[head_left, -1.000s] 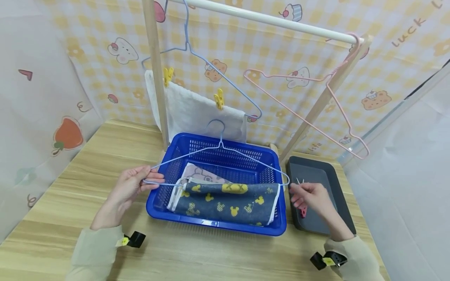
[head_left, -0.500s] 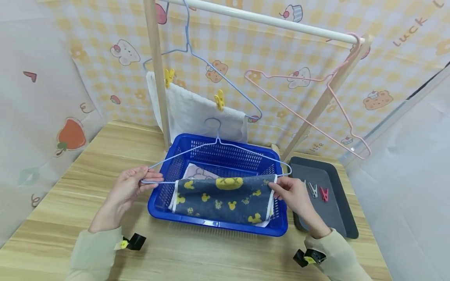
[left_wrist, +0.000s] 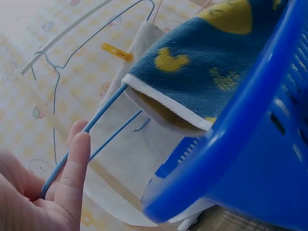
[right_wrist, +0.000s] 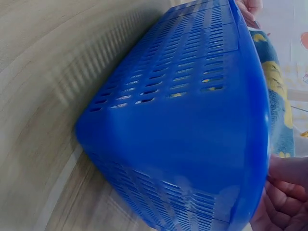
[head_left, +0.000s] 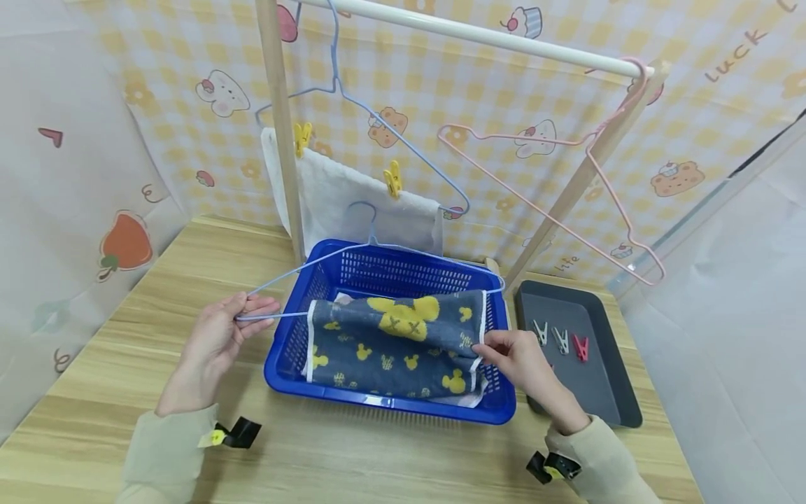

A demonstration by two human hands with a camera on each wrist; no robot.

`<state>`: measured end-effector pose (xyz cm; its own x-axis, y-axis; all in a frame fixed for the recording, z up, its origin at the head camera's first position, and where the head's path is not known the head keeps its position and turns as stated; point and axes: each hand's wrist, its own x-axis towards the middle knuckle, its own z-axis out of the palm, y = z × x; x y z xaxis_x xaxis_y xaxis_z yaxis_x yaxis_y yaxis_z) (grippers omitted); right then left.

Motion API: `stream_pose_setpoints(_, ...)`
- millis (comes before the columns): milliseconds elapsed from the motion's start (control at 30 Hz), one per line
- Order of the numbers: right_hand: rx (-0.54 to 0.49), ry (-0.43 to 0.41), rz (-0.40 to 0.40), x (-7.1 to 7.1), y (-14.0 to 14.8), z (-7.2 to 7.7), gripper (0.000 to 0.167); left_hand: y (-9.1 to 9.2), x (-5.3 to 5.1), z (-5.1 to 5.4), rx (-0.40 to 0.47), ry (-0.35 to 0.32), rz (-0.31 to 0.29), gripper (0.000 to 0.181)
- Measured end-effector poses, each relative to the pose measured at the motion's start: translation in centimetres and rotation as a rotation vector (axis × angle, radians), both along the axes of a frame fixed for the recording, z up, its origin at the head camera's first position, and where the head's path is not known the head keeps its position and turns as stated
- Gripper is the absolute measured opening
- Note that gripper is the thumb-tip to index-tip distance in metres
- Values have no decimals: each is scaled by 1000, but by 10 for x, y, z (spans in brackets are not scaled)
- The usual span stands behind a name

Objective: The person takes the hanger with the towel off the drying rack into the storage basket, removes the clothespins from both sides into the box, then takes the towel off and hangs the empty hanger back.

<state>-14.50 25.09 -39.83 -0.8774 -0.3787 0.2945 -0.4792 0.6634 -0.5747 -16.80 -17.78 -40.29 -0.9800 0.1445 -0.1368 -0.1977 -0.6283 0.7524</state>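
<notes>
My left hand (head_left: 217, 343) grips the left corner of a blue wire hanger (head_left: 277, 278), which is tilted over the basket with its hook pointing away. Draped over the hanger's bottom bar is a dark blue towel (head_left: 359, 360) with yellow mouse-head shapes and white edging. With thumb and fingers my right hand (head_left: 522, 360) pinches the towel's right edge. In the left wrist view, the fingers of the left hand (left_wrist: 57, 192) lie around the wire, and the towel (left_wrist: 192, 67) hangs in a fold. Beneath it stands the blue basket (head_left: 390, 400), with pale cloth partly hidden inside.
Behind the basket, a white rod (head_left: 478, 36) on wooden posts carries another blue hanger (head_left: 403, 143) and a pink hanger (head_left: 541, 213). Yellow clips (head_left: 393, 180) fix a white towel (head_left: 352, 189) to the blue one. A dark grey tray (head_left: 604, 392) holds white and red clips (head_left: 581, 348).
The right hand moved from the tray to the towel's right edge. The towel was drawn further up over the bar, showing a large yellow shape. The hanger shifted left and tilted.
</notes>
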Motion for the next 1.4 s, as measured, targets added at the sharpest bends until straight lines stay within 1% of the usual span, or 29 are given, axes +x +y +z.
stream_pose_setpoints(67,21,-23,18,1,0,1,23,-3,0,0,29,-1,14,33)
stream_pose_setpoints(167,44,-69,32,1,0,2,23,-5,0,0,57,17,25,32)
stream_pose_setpoints(233,43,-79,22,0,-1,3,21,-6,1,0,61,37,25,31)
stream_pose_setpoints(300,21,-68,-24,-3,-2,4,14,-6,1,-1,56,56,23,32)
stream_pose_setpoints(367,-26,-60,-101,-7,-5,6,4,-6,2,-1,35,71,16,32)
stream_pose_setpoints(433,-103,-70,-195,-12,-9,8,13,-6,2,-1,12,83,8,33)
stream_pose_setpoints(500,-194,-100,-264,-18,-12,9,17,-5,3,-1,-11,90,-2,33)
stream_pose_setpoints(567,-271,-131,-311,-21,-15,12,18,-4,3,-1,-28,88,-6,32)
stream_pose_setpoints(600,-292,-140,-322,-21,-17,13,19,-3,3,0,-34,82,-4,33)
stream_pose_setpoints(667,-299,-132,-313,-20,-20,17,20,-2,4,0,-38,61,10,32)
stream_pose_setpoints(700,-282,-115,-302,-17,-21,19,19,-2,4,1,-32,47,21,31)
stream_pose_setpoints(767,-231,-72,-256,-11,-24,23,16,-2,4,2,-19,21,47,30)
stream_pose_setpoints(833,-181,-26,-198,-5,-24,22,16,-2,4,2,-3,3,68,29)
stream_pose_setpoints(900,-145,-3,-149,-1,-21,16,17,-3,4,3,11,-5,81,30)
stream_pose_setpoints(1033,-94,-22,-75,4,-10,0,21,-2,4,1,28,-8,86,30)
stream_pose_setpoints(1200,-87,-82,35,7,-5,-5,22,-2,3,1,64,0,100,29)
stream_pose_setpoints(1267,-92,-110,40,7,-6,-5,21,-2,3,0,60,9,100,29)
stream_pose_setpoints(1300,-94,-125,23,6,-6,-5,19,-2,3,0,52,15,97,28)
stream_pose_setpoints(1333,-99,-143,-9,4,-7,-4,15,-2,3,0,43,20,92,28)
stream_pose_setpoints(1400,-154,-223,-101,-1,-8,-2,9,-2,3,-1,22,31,83,28)
